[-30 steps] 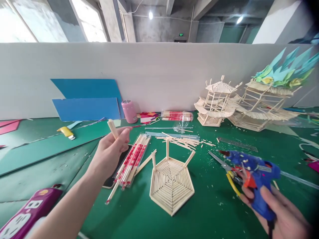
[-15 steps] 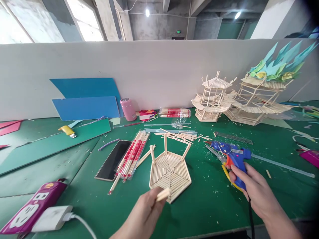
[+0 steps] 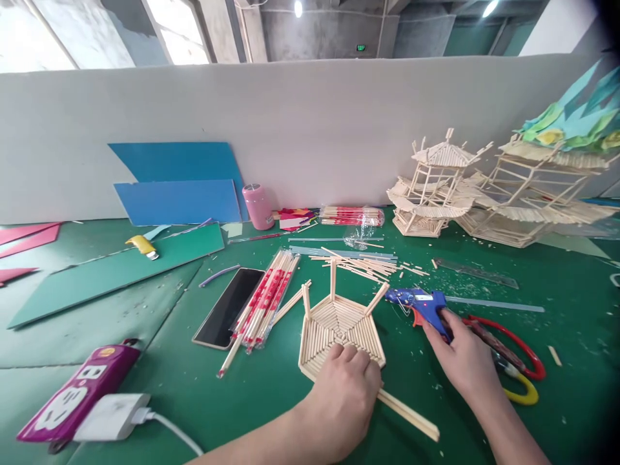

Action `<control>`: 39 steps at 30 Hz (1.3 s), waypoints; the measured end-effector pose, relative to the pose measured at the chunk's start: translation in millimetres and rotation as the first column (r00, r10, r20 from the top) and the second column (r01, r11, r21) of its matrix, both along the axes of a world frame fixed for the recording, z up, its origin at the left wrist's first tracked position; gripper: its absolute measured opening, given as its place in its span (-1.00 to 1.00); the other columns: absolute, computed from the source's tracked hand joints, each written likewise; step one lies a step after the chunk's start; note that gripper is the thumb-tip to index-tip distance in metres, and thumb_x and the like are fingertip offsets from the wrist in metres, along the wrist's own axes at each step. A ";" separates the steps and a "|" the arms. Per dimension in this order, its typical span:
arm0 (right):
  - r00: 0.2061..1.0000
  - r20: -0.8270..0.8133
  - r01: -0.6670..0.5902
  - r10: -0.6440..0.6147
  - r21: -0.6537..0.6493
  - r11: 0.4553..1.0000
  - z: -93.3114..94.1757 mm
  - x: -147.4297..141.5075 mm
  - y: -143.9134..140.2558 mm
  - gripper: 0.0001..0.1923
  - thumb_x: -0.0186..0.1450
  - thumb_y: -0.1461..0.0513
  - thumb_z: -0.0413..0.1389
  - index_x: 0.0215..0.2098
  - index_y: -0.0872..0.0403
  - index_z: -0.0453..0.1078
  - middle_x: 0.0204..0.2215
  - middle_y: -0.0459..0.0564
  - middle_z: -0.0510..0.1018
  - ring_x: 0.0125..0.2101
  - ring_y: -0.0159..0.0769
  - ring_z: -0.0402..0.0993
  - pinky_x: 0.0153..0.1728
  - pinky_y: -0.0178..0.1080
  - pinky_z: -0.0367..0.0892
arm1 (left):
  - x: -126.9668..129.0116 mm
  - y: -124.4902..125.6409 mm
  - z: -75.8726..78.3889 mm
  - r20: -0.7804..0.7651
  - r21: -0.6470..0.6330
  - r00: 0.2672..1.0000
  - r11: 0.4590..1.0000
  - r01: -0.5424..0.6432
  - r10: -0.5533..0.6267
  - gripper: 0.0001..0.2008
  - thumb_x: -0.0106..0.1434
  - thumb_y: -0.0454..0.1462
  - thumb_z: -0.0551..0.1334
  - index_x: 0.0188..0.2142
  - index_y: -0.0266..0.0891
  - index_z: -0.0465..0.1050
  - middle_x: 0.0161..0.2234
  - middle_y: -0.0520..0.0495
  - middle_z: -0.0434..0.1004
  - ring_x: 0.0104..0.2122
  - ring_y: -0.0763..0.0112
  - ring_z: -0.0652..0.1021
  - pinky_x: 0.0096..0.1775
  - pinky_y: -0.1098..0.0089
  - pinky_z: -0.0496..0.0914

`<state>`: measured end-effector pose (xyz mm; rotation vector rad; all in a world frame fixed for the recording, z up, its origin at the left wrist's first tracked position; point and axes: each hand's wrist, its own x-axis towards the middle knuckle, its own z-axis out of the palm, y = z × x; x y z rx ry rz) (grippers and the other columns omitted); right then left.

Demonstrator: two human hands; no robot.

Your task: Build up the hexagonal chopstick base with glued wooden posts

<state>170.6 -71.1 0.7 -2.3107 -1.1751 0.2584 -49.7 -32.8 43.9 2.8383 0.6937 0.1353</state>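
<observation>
My left hand [image 3: 341, 394] is closed on a pair of thin wooden sticks [image 3: 409, 416], which slant out to the lower right. It hovers over or rests on the front edge of a hexagonal stick base [image 3: 320, 326]; contact is hard to tell. Three short posts stand at the base's corners, one of them at the back [image 3: 333, 279]. My right hand [image 3: 460, 352] grips a blue hot glue gun [image 3: 429, 307] by its handle, nozzle pointing left toward the base's right post. Beside that hand lie tools with a red handle [image 3: 535, 365] and a yellow handle [image 3: 526, 394], partly hidden.
Left of the base lie bagged sticks [image 3: 271, 290] and a phone [image 3: 227, 310]. Loose sticks [image 3: 358, 265] lie behind it. Stick pavilion models [image 3: 436, 187] stand at the back right, a pink canister [image 3: 258, 206] at the back. A purple power strip [image 3: 80, 394] sits front left.
My left hand has turned over and moved right, so the sticks now point to the lower right. The glue gun has come left toward the base, uncovering the red-handled tool.
</observation>
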 end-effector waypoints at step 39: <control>0.771 0.253 -0.626 0.584 0.140 0.767 32.8 -43.4 56.4 -0.86 0.26 0.28 -0.03 -0.22 0.05 0.32 -0.36 -0.08 0.51 -0.38 -0.43 0.45 -0.33 -0.42 0.32 | 31.7 50.2 -52.9 0.258 0.187 0.959 0.980 0.072 -0.120 -0.77 0.10 -0.40 0.06 -0.25 -0.46 0.35 -0.56 -0.10 0.41 -0.61 0.33 0.39 -0.54 0.29 0.13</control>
